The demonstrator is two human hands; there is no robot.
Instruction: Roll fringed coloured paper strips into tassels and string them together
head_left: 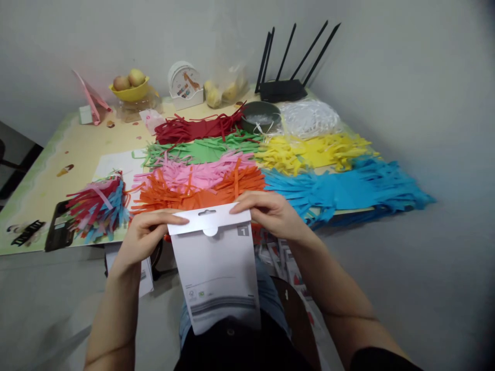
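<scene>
A white cardboard packet (216,268) with a hang hole and a small round tab at its top hangs in front of my lap, printed side towards me. My left hand (149,232) pinches its top left corner, thumb hidden behind or below the edge. On the top right corner, my right hand (270,211) grips the same flap with its fingers across the front. Just beyond the packet lie orange fringed paper strips (193,193). Left of my left hand rests a bundle of mixed-colour fringe (102,206) beside a black phone-like object (60,226).
Across the table (85,144) spread pink (201,172), green (204,151), red (197,128), yellow (313,152) and blue fringe (344,188). Behind them stand a dark green bowl (261,116), white string (309,118), a black router (282,90) and a yellow fruit bowl (130,93).
</scene>
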